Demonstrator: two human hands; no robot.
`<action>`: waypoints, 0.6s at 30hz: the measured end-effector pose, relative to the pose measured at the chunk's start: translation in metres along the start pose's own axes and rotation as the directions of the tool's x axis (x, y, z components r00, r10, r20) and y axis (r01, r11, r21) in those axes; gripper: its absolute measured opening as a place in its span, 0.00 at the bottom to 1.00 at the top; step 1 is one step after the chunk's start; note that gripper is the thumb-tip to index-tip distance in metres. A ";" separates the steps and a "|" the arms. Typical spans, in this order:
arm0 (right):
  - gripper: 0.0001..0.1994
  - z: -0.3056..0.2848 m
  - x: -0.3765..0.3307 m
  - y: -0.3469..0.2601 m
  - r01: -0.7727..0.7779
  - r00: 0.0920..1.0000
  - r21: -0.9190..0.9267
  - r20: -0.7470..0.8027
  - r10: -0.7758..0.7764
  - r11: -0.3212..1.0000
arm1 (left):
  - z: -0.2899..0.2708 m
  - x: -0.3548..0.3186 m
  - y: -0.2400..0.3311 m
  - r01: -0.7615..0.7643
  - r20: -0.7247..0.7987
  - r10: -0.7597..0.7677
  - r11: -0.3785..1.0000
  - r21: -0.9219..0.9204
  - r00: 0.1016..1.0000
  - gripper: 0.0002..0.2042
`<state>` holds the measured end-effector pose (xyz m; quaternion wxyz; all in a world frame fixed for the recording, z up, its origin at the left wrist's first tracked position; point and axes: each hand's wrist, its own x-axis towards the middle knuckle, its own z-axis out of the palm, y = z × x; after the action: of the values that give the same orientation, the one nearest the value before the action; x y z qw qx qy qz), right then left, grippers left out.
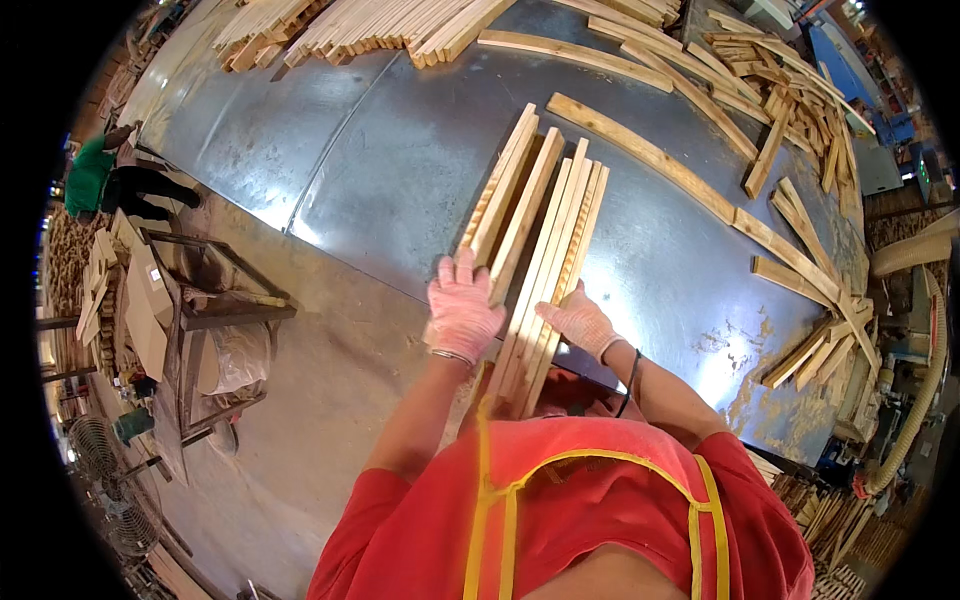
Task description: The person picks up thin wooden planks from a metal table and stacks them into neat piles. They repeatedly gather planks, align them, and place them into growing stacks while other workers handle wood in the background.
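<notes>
Several long, pale wooden strips (540,215) lie side by side on a grey metal table (400,165), their near ends reaching past its edge toward my body. Narrow gaps part the left strips from the tighter group on the right. My left hand (465,308), in a pinkish work glove, rests on the left strips with its fingers stretched out and apart. My right hand (582,320), gloved alike, grips the right group from its outer side. Its thumb lies on top, and its other fingers are partly hidden.
Stacked strips (375,30) line the table's far edge. One long strip (640,155) runs toward a loose wood pile (790,100) at right. On the left stand a metal-framed cart (185,320), a fan (105,480) and a person in green (90,175). A ribbed hose (935,370) hangs far right.
</notes>
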<state>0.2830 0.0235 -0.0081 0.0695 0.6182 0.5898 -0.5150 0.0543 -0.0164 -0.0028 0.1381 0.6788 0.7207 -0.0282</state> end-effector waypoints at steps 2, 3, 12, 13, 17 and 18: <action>0.64 0.003 0.006 -0.004 -0.071 0.996 -0.070 0.042 0.074 0.995 | -0.016 0.009 -0.019 0.026 -0.013 -0.026 1.000 0.005 1.000 0.31; 0.65 0.009 0.010 0.003 -0.058 0.998 -0.070 0.028 0.060 0.996 | -0.019 0.015 -0.034 0.002 -0.074 -0.005 0.999 -0.035 0.997 0.27; 0.67 0.013 0.008 0.011 0.026 1.000 0.014 -0.015 -0.026 1.000 | -0.018 0.048 -0.142 0.101 0.044 -0.097 0.728 -0.679 0.994 0.29; 0.65 0.012 0.007 0.008 0.029 0.999 0.025 -0.033 -0.028 0.999 | -0.026 0.050 -0.146 0.170 0.108 -0.133 0.675 -0.718 0.985 0.29; 0.61 0.011 0.001 0.005 -0.010 0.998 0.072 -0.058 0.015 0.997 | -0.044 0.046 -0.142 0.126 -0.105 -0.212 0.838 -0.532 0.972 0.25; 0.61 0.008 0.003 0.004 -0.027 0.999 0.057 -0.033 0.029 0.998 | -0.050 0.048 -0.141 0.111 -0.177 -0.216 0.876 -0.469 0.960 0.24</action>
<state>0.2811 0.0185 -0.0156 0.0493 0.6369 0.5674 -0.5197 -0.0948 0.0307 0.0129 0.2080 0.5629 0.7730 0.2058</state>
